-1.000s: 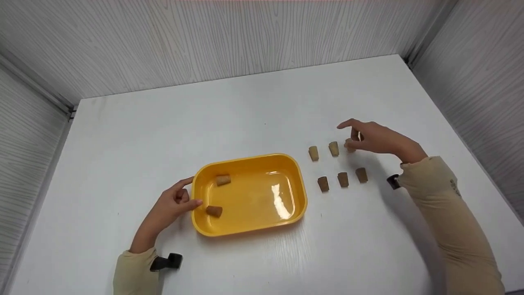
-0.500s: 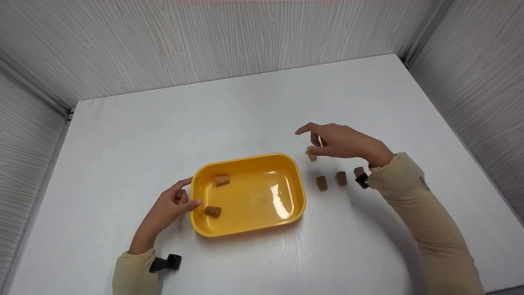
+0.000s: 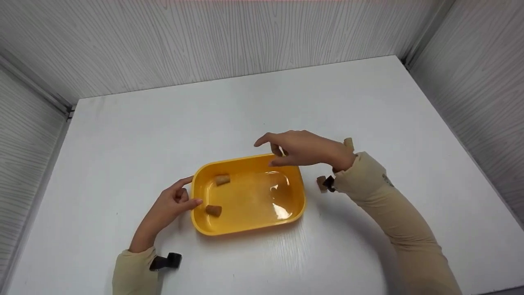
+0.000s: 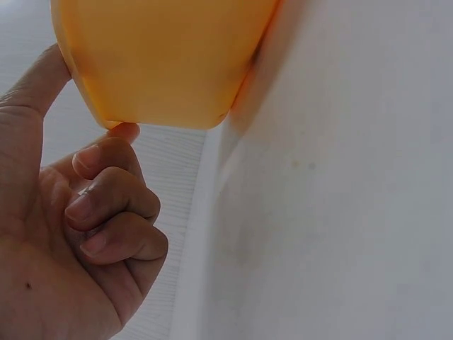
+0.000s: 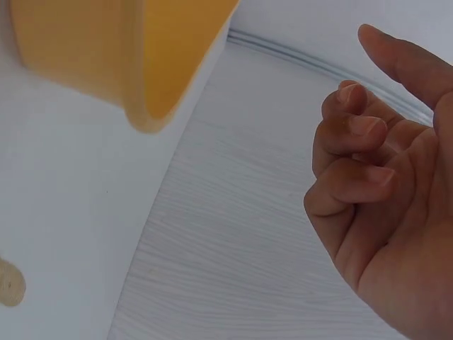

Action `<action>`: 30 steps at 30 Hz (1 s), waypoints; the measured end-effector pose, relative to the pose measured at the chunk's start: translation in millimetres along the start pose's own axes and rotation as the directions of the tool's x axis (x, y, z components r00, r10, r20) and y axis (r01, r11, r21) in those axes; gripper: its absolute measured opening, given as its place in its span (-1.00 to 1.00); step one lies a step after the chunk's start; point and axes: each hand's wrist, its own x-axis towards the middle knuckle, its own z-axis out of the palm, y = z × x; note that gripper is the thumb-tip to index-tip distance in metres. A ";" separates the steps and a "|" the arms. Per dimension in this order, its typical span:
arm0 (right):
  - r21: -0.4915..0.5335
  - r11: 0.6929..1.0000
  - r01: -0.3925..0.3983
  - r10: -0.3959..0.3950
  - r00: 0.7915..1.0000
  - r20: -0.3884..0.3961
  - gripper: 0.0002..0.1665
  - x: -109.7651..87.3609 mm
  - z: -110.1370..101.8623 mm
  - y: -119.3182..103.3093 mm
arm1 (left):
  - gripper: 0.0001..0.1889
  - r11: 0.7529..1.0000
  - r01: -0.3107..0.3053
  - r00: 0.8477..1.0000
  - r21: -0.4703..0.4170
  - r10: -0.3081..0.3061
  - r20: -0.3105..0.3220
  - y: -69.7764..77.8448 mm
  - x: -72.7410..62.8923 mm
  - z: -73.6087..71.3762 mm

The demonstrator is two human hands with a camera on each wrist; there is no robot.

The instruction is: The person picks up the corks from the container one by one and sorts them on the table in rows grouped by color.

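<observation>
head view: left hand (image 3: 166, 205) pinches a likely light, stiff yellow tray (image 3: 245, 198), best rim-held, near empty right hand (image 3: 306, 146), thumb and forefinger parted.

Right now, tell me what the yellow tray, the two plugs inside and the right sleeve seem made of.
Yellow tray: probably moulded plastic, smooth, glossy, given its bright reflections and rounded corners. Paler plug and darker plug: perhaps cork or wood, matt brown without reflections; too small to tell. Right sleeve: apparently matt cloth, as its creases suggest.
</observation>
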 end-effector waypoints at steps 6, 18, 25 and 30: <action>-0.007 0.999 0.032 -0.032 0.998 0.053 -0.39 21.9 8.4 -17.6 | -0.36 1.000 0.006 1.000 -0.002 -0.006 0.001 0.2 0.1 -0.3; 0.022 0.997 0.070 -0.073 0.981 0.182 -0.40 57.4 39.6 -43.2 | -0.37 1.000 -0.019 1.000 -0.019 0.019 0.015 1.5 0.7 0.1; 0.000 0.994 0.114 -0.110 0.964 0.242 -0.40 77.3 61.1 -51.4 | -0.36 1.000 -0.004 1.000 -0.014 0.004 0.015 1.6 -0.2 -0.4; -0.017 0.994 0.104 -0.095 0.951 0.293 -0.42 85.5 71.8 -55.9 | -0.34 1.000 0.008 1.000 -0.002 -0.008 0.015 3.0 -1.4 -0.7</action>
